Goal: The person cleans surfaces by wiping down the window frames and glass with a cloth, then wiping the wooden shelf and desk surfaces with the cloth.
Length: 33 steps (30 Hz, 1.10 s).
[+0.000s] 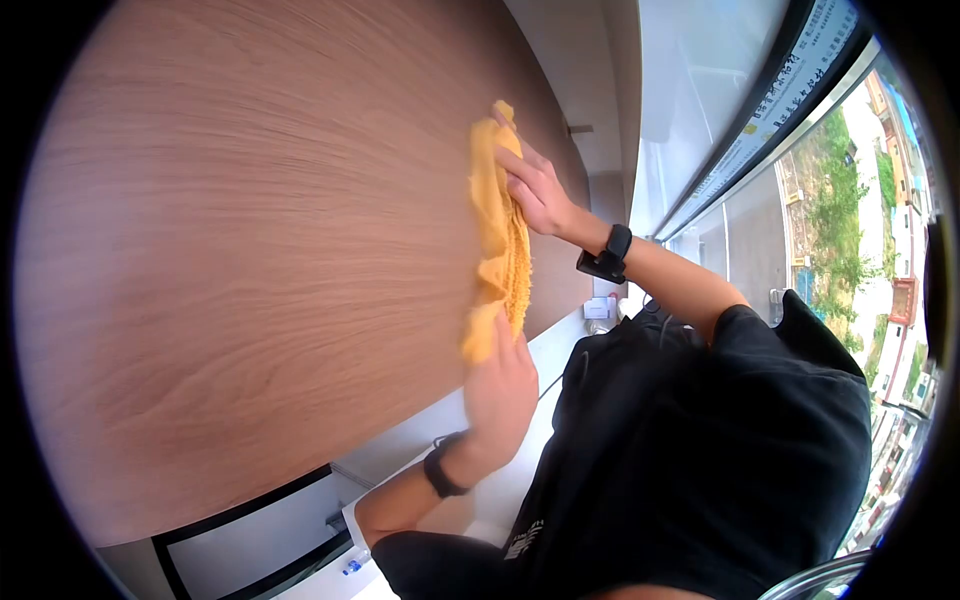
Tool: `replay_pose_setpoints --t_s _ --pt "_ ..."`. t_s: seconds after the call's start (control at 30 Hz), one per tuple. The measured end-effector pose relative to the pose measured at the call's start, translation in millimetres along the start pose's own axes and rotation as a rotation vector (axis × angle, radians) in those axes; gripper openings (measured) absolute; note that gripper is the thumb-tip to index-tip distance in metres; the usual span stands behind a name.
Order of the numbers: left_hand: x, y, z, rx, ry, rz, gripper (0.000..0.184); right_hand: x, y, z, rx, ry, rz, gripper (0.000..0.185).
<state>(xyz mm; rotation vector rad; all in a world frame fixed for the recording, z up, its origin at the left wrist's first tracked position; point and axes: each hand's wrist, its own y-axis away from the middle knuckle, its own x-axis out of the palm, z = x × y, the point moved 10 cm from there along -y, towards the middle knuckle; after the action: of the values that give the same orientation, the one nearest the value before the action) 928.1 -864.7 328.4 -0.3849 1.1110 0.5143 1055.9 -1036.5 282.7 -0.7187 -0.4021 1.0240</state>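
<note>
A yellow cloth [492, 225] with a looped, fluffy underside lies bunched in a long strip on a wood-grain tabletop [270, 250]. My right hand [536, 190] grips its upper end in the view, with the fingers bent over the fabric. At the lower end, my left hand [502, 392] presses and holds the cloth; it is smeared by motion and its fingertips are partly hidden in the folds. Each wrist wears a black band.
Beyond the table edge are a small white box [600, 307] and a blue-capped bottle [355, 563]. A black-framed panel [250, 535] stands below the tabletop. Along the right runs a window [840, 200] with a printed strip [775, 100] beside it.
</note>
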Motion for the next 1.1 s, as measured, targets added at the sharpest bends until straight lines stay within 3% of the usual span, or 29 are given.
replay_pose_setpoints --t_s 0.03,0.1,0.17,0.27,0.33,0.43,0.5,0.63,0.73,0.77,0.87,0.97,1.0,1.1 --pt "-41.0 -3.3 19.4 -0.066 0.026 -0.076 0.02 -1.1 -28.7 25.3 -0.06 -0.016 0.006 0.045" --pt "-122.0 -19.7 44.4 -0.055 -0.135 -0.091 0.025 -1.8 -85.7 75.1 -0.166 -0.062 0.008 0.05" --pt "-168.8 -18.5 57.5 -0.109 -0.395 -0.11 0.019 3.4 -128.6 123.8 -0.317 -0.038 -0.065 0.054" --pt "-185.2 -13.4 65.3 -0.104 -0.554 -0.17 0.015 7.7 -149.8 155.3 -0.536 0.024 -0.207 0.058" --pt "-164.6 -15.4 55.7 -0.094 -0.472 -0.172 0.013 8.3 -151.7 148.3 -0.591 0.039 -0.209 0.063" --pt "-100.5 -14.8 29.4 -0.039 -0.432 -0.137 0.017 5.5 -118.9 105.7 -0.433 0.093 -0.114 0.057" --pt "-49.6 -12.8 11.7 0.048 -0.455 0.012 0.028 10.5 -83.5 50.4 -0.275 0.195 0.021 0.055" --pt "63.3 4.7 -23.2 0.023 -0.132 0.222 0.05 11.7 23.0 -56.5 0.014 0.255 0.175 0.056" --pt "160.1 15.8 -63.3 0.088 -0.042 0.364 0.054 14.8 118.0 -131.6 0.35 0.183 0.2 0.053" --pt "186.2 20.8 -75.7 0.162 -0.113 0.44 0.055 15.0 144.9 -147.2 0.428 0.145 0.162 0.051" --pt "230.9 30.4 -101.3 0.316 -0.316 0.581 0.063 28.5 209.4 -181.1 0.789 0.06 0.345 0.044" --pt "238.8 39.0 -99.1 0.33 -0.168 0.757 0.064 26.1 189.9 -157.6 0.826 -0.113 0.187 0.04" --pt "232.3 38.6 -98.5 0.351 -0.194 0.726 0.066 24.9 173.7 -137.2 0.888 -0.141 0.193 0.045" --pt "171.7 21.3 -83.3 0.305 -0.203 0.625 0.069 29.1 112.8 -63.1 0.53 -0.106 0.148 0.054"
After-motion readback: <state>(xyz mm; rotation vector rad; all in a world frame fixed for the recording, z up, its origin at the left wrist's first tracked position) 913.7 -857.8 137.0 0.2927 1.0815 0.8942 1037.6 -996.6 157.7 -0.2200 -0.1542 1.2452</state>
